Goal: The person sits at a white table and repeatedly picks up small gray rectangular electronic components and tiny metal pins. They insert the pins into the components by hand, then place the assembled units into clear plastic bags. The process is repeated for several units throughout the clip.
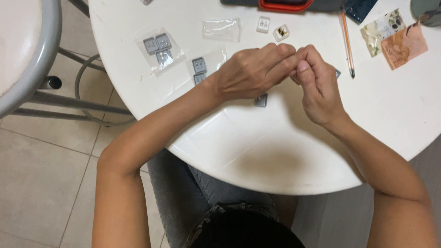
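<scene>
Head view: left hand and right hand meet fingers pinched over something tiny, hidden; keep them low over the worktop, near grey card.

Round white table top: smooth, glossy, hard plastic or laminate look, mirrors my arms faintly. Clear plastic bags: thin film, shiny, crinkled. Small grey square cards: matt, card or plastic, cannot tell. Slim orange pen: smooth plastic, dark tip. Pinkish torn paper scrap: matt, slightly rough. My left hand and right hand: bare skin, fingertips pinched together, whatever sits between them too small to judge. Grey metal stool frame: painted, satin. Pale floor tiles: matt. Grey denim trousers: woven cloth.
</scene>
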